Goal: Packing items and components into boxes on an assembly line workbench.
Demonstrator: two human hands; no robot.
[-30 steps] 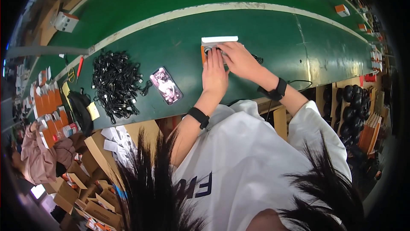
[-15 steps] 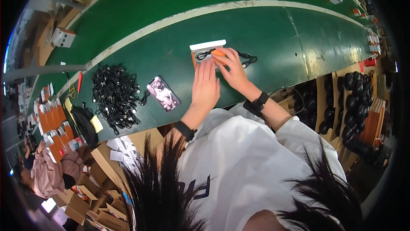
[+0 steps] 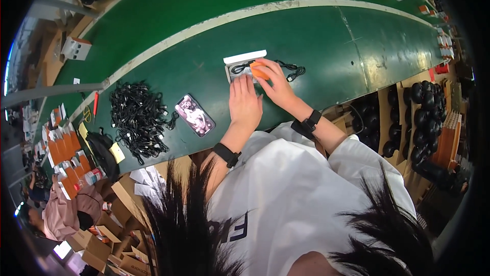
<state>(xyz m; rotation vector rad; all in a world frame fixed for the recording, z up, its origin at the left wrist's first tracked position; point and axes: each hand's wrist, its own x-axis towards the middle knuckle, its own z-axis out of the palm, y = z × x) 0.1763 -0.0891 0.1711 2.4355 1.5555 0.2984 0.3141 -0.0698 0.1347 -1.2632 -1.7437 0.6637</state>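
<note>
A small open box [image 3: 245,57] with a white raised flap lies before me on the green bench, a black cable [image 3: 239,68] coiled inside it. My left hand [image 3: 245,103] rests at the box's near side, its fingers stretched out over the near edge. With thumb and fingers, my right hand [image 3: 276,85] grips a small orange piece [image 3: 259,70] at the box's right side; whether it is a loose card or part of the box I cannot tell. Just beyond that hand, a second black cable [image 3: 293,70] lies on the bench.
A heap of black cables [image 3: 135,118] lies on the left, beside a phone [image 3: 195,115] with a lit screen. Orange and white boxes [image 3: 76,48] stand on the far strip. Cartons [image 3: 92,245] and a seated person [image 3: 64,212] are at lower left; black round items [image 3: 426,118] fill shelves at right.
The orange piece has tilted more upright in my right hand. The left hand's fingers have drawn back slightly toward me, and the box's inside shows more.
</note>
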